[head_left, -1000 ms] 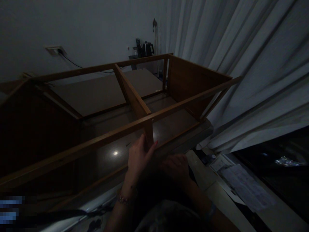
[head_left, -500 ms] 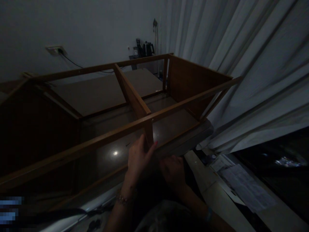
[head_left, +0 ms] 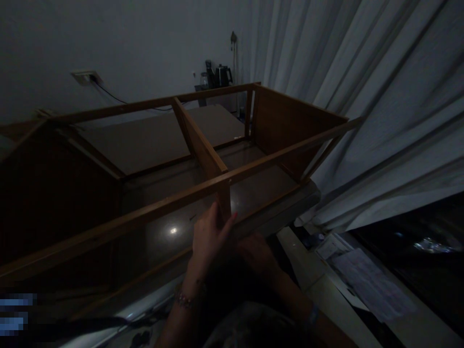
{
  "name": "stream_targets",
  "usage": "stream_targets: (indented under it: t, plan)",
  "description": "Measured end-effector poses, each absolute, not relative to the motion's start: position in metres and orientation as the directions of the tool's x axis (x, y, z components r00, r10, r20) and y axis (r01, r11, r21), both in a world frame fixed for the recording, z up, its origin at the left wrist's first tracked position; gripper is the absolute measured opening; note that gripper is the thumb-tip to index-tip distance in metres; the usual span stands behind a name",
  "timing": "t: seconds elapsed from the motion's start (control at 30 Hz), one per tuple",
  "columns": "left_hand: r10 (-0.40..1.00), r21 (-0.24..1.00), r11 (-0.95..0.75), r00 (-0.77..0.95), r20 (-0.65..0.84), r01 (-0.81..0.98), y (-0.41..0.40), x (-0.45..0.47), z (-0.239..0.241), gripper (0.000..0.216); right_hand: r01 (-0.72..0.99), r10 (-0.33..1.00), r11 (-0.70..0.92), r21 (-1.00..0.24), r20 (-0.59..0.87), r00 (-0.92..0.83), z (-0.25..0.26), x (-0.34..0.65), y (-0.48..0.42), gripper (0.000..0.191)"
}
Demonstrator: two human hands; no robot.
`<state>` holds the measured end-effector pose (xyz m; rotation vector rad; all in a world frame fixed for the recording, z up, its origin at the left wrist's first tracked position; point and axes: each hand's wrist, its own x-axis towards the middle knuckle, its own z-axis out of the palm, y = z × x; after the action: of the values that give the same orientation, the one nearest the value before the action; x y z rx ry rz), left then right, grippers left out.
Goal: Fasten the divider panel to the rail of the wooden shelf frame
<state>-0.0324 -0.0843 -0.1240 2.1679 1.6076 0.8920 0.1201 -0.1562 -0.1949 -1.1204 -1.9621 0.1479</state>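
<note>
Dim room, seen from the head camera. Curtain (head_left: 362,96): pale, pleated, fills the right half and hangs just behind the right end of the frame. Wall (head_left: 126,38): plain, behind the frame on the left.

Frame (head_left: 145,211): an open wooden cabinet carcass lying across the table (head_left: 286,212), its long front rail running from the lower left up to the right. The glossy table top shows through the open bays with one bright reflection. The left end panel is in deep shadow. Divider (head_left: 197,142): a board that crosses the frame from back rail to front rail and splits it into two bays. Papers (head_left: 366,280): loose sheets on a ledge at lower right, well apart from the hands.

Post (head_left: 224,195): a short upright below the front rail, where the divider meets it.

Left hand (head_left: 208,239): grip closed on the lower end of the post, thumb on the right face and fingers on the left, hiding that end. A bracelet (head_left: 184,299) sits on its wrist. Right hand (head_left: 255,253): low, just beside the left, near the frame's lower rail. It is in shadow and its grip cannot be told.

Kettle (head_left: 222,75): dark, on a stand by the far wall, beyond the back rail. Socket (head_left: 84,76): on the wall at upper left, with a cable (head_left: 116,98) leading right.
</note>
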Motion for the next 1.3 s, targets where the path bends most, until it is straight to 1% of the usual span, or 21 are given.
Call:
stream_targets:
  t: [0.1,0.23,0.33,0.5,0.73,0.87,1.0,1.1,1.17,1.23,1.3]
  plan:
    - [0.935,0.572,-0.332,0.182,0.303,0.750,-0.084,-0.032,-0.125,0.041,0.643,0.742,0.623,-0.445,0.595,-0.308,-0.191,0.128,-0.153,0.023]
    - [0.938,0.576,-0.328,0.182,0.296,0.749,-0.085,-0.033,-0.125,0.041,0.658,0.704,0.669,-0.346,0.578,-0.412,-0.193,0.136,-0.149,0.021]
    - [0.942,0.576,-0.319,0.184,0.282,0.753,-0.085,-0.033,-0.125,0.039,0.657,0.678,0.689,-0.306,0.594,-0.434,-0.195,0.139,-0.147,0.021]
    - [0.938,0.603,-0.331,0.187,0.291,0.726,-0.085,-0.032,-0.123,0.038,0.634,0.643,0.716,-0.291,0.630,-0.437,-0.196,0.138,-0.144,0.017]
    - [0.942,0.606,-0.322,0.183,0.282,0.727,-0.085,-0.033,-0.124,0.040,0.605,0.605,0.716,-0.347,0.742,-0.289,-0.194,0.125,-0.144,0.015]
    - [0.936,0.576,-0.336,0.194,0.294,0.745,-0.084,-0.034,-0.125,0.040,0.619,0.567,0.715,-0.324,0.787,-0.243,-0.200,0.117,-0.142,0.014]
    - [0.935,0.555,-0.332,0.189,0.300,0.763,-0.084,-0.033,-0.124,0.039,0.693,0.613,0.642,-0.327,0.762,-0.208,-0.211,0.113,-0.140,0.018]
    - [0.939,0.559,-0.322,0.179,0.294,0.764,-0.084,-0.032,-0.123,0.038,0.708,0.628,0.607,-0.362,0.764,-0.148,-0.216,0.112,-0.139,0.015]
    - [0.940,0.569,-0.319,0.177,0.293,0.758,-0.084,-0.031,-0.123,0.038,0.716,0.611,0.584,-0.383,0.788,-0.077,-0.218,0.110,-0.140,0.015]
    - [0.939,0.577,-0.323,0.179,0.294,0.750,-0.084,-0.031,-0.123,0.038,0.734,0.596,0.543,-0.408,0.803,0.006,-0.220,0.107,-0.143,0.020]
    - [0.937,0.585,-0.329,0.180,0.299,0.742,-0.084,-0.032,-0.123,0.038,0.741,0.621,0.475,-0.474,0.778,0.099,-0.221,0.103,-0.147,0.024]
